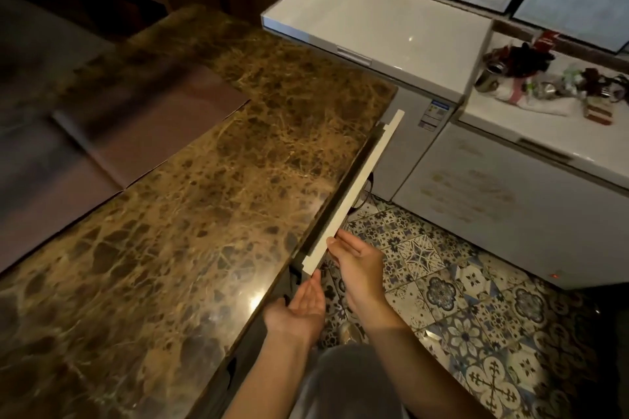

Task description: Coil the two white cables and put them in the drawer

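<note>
- Cables were nowhere in sight. Neither hand held one and none lay on the counter (204, 197). Whether they were already inside the drawer (357, 187) could not be told.
- Drawer stood only slightly out from under the counter's edge, its white front showing and its inside hidden.
- Right hand (357, 262) lay against that front, fingers straight and together, thumb at the top edge, probably to move it.
- Left hand (299, 309) waited palm-up just beside the drawer's near end, fingers straight, close together, holding nothing.

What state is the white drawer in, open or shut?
Slightly open: the drawer front stands just off the counter, a narrow dark gap between them. The right hand touches it. Contents cannot be told.
</note>
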Demonstrator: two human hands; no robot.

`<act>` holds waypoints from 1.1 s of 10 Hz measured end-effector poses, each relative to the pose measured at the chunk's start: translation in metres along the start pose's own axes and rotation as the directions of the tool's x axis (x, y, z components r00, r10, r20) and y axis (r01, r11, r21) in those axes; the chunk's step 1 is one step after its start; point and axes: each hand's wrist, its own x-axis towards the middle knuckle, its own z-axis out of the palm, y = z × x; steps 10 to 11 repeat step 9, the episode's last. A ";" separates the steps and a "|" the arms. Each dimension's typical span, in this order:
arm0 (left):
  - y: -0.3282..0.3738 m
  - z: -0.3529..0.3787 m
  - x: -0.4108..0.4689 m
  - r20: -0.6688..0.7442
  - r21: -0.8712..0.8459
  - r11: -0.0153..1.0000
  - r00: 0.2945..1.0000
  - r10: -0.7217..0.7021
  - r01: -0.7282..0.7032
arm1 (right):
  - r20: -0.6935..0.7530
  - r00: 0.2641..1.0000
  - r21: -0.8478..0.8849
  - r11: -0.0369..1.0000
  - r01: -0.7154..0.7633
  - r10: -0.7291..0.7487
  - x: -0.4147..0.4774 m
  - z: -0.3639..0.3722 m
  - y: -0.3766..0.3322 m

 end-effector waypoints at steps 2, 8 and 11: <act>0.003 0.007 -0.001 0.044 -0.147 0.988 0.998 0.044 -0.037 | 0.051 0.998 0.011 0.999 -0.044 0.044 0.006 0.024 -0.001; -0.036 0.023 -0.001 0.115 0.214 0.952 0.974 0.198 -0.218 | 0.180 0.979 -0.340 0.928 0.152 -0.095 0.030 0.012 -0.028; -0.055 0.035 -0.009 0.181 0.438 0.846 0.952 0.249 -0.304 | 0.169 0.952 -0.494 0.814 0.305 -0.255 0.035 0.004 -0.061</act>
